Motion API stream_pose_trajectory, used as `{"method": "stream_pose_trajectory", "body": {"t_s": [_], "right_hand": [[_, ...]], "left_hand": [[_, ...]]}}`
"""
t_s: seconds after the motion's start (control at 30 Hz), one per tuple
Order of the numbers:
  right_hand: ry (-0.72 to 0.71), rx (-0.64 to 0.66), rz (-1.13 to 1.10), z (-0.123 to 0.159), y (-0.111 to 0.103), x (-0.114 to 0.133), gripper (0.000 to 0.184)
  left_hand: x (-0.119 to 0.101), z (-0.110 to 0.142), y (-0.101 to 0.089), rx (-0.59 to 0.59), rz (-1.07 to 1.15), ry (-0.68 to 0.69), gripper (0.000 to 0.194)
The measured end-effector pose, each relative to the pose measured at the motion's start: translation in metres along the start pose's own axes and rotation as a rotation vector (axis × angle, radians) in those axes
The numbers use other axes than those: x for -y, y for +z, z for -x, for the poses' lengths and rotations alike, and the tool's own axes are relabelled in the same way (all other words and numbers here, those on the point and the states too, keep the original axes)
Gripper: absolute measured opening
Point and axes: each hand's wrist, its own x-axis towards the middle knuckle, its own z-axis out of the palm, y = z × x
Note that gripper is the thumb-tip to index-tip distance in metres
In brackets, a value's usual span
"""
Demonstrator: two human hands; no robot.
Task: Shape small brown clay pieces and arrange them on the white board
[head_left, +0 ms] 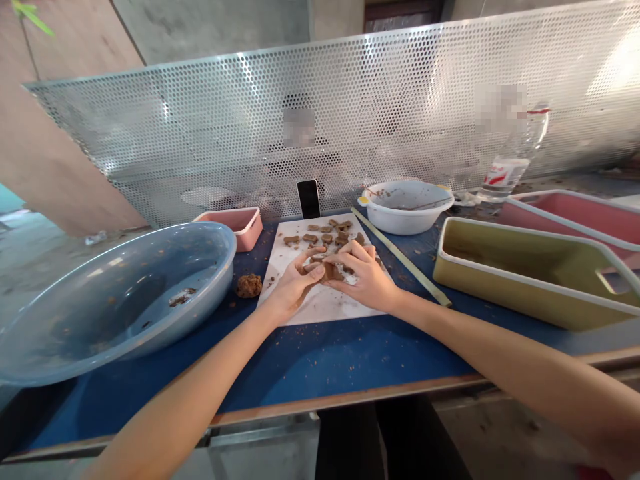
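Note:
Between both hands is a lump of brown clay [330, 272], held just above a white board [345, 310]. My left hand [299, 280] grips its left side with thumb and fingers. From the right, my right hand [361, 272] closes on the same lump, its fingers bent over the top. Part of the clay is hidden behind the fingers. Several small shaped clay pieces [310, 238] lie on the far half of the board. A rough ball of clay [249, 286] rests on the blue table, left of the board.
A large blue basin [200, 293] stands left, a small pink basket [249, 230] behind it. A phone [309, 199] leans upright against the perforated metal screen [225, 147]. Rightward are a flat stick [405, 260], white basin [407, 217], olive bin [510, 283], pink bin [575, 213] and plastic bottle [505, 173].

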Motion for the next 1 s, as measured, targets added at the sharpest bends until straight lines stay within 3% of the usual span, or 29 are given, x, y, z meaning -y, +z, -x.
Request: {"method": "stream_pose_trajectory", "body": {"t_s": [1.0], "right_hand": [[0.0,-0.098,-0.013,0.0005,0.0005,0.0019,0.031]], "left_hand": [[-0.0046,0.0042,0.0078,-0.032,0.009,-0.03,0.073]]}}
